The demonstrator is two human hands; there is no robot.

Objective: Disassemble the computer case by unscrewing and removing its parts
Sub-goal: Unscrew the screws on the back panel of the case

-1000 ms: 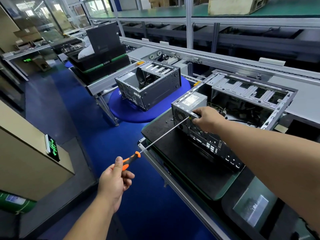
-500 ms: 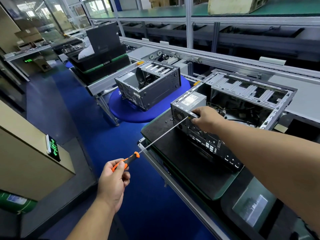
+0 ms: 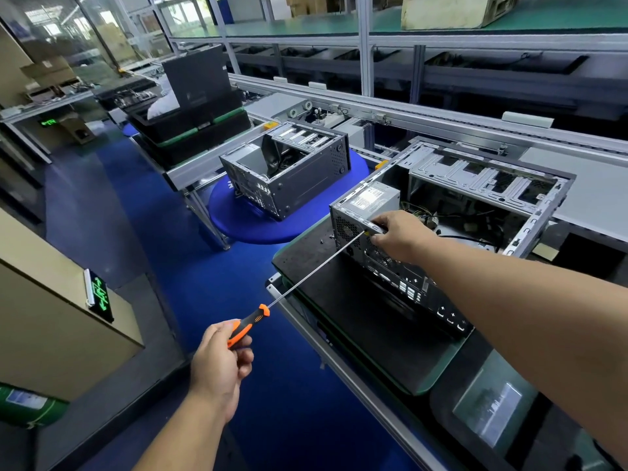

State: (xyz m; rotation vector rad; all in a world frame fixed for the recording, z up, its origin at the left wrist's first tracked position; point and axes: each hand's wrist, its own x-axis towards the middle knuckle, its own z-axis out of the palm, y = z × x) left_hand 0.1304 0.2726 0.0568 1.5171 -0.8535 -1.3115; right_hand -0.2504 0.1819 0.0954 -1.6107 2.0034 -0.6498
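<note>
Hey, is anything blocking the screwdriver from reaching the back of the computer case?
Nothing visible does. The screwdriver, gripped by the left hand, runs clear to the computer case rear, where the right hand pinches beside its tip.

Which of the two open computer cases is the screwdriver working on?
The nearer case on the black mat; the other case sits untouched on the blue round pad.
</note>
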